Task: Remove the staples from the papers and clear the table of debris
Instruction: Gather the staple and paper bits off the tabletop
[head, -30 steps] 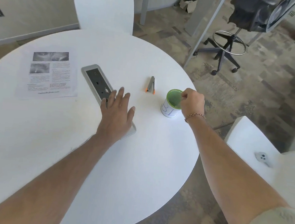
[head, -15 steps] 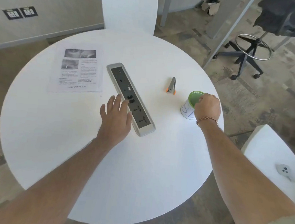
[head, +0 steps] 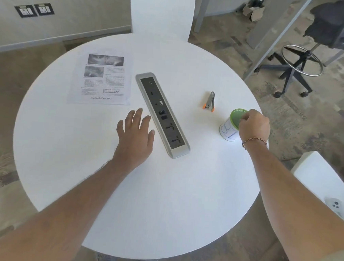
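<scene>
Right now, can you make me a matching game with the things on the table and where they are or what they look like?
Things:
1. staple remover
2. printed paper
3. cup
4. socket strip

Clues:
A. green inside, right hand at its rim
B. long and grey, in the middle of the table
C. small, with orange tips
D. flat, beyond the left hand

Pairs: 1-C, 2-D, 3-A, 4-B
</scene>
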The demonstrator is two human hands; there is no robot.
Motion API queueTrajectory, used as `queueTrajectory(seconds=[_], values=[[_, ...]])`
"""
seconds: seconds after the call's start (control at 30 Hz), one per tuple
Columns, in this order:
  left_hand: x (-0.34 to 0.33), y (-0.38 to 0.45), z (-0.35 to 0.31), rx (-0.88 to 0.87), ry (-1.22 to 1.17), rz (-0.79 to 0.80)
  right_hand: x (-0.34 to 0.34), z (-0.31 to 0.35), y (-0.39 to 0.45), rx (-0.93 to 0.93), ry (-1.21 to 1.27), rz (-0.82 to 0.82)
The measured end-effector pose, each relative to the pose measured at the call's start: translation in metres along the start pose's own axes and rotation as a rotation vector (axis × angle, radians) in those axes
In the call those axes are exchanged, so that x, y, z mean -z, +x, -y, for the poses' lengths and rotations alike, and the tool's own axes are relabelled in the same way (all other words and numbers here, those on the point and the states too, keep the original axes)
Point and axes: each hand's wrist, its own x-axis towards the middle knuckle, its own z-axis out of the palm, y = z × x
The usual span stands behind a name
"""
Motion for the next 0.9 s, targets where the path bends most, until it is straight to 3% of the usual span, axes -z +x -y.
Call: queueTrajectory(seconds=[0.27,0.4,0.6,0.77,0.9], values=[[0.004,-0.008,0.032,0.052,0.036,-0.03,-0.021,0.028,-0.023,0.176,0.158,-0.16],[0.01,-0.014,0.06,0.12,0.056,-0.034,-0.039,0.059,-0.054,0.281,0.217,-0.145],[0.017,-0.036,0.103,0.236,0.091,-0.028,-0.064,0.103,-0.133,0.44,0.316,0.04],[0.021,-0.056,0.126,0.279,0.085,-0.024,-0.087,0.127,-0.19,0.531,0.36,0.363],[0.022,-0.069,0.137,0.289,0.09,-0.015,-0.096,0.146,-0.22,0.536,0.346,0.51]])
